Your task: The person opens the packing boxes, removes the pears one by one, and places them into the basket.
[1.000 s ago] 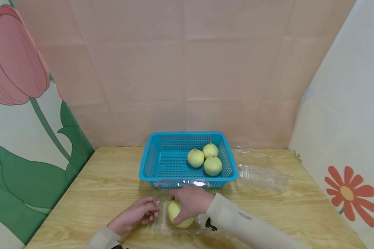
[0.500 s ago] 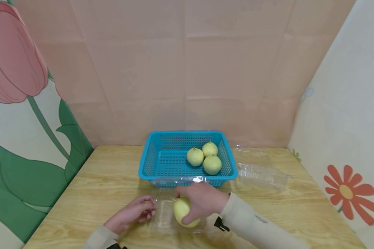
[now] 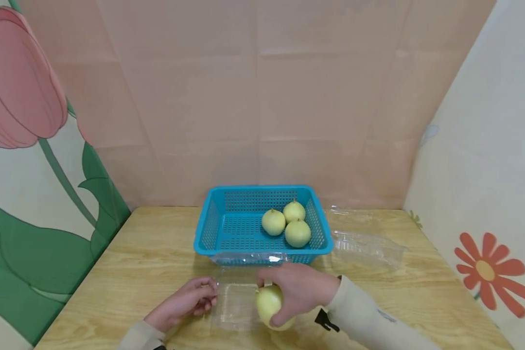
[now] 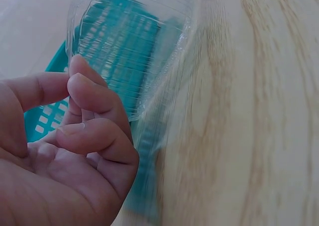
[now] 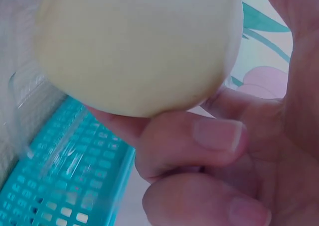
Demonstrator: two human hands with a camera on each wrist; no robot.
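Observation:
My right hand (image 3: 304, 290) grips a pale yellow-green pear (image 3: 269, 304), fingers on its far side and thumb on the near side. The pear is over the right part of a clear plastic clamshell box (image 3: 234, 304) that stands with its lid raised towards the basket. In the right wrist view the pear (image 5: 139, 47) fills the top, fingers curled under it. My left hand (image 3: 185, 302) pinches the box's left edge. In the left wrist view, thumb and fingertips of the left hand (image 4: 79, 136) meet at the rim of the clear box (image 4: 134, 47).
Behind the box stands a blue perforated basket (image 3: 203, 228), with three pears (image 3: 297, 233) in its right half. Another clear plastic box (image 3: 367, 248) lies open to the right of the basket. Wood-grain tabletop (image 3: 153, 253) shows on both sides; a pink backdrop rises behind.
The right hand has moved rightwards with the pear, from the middle of the clear box to its right part. The left hand has stayed nearly still at the left edge.

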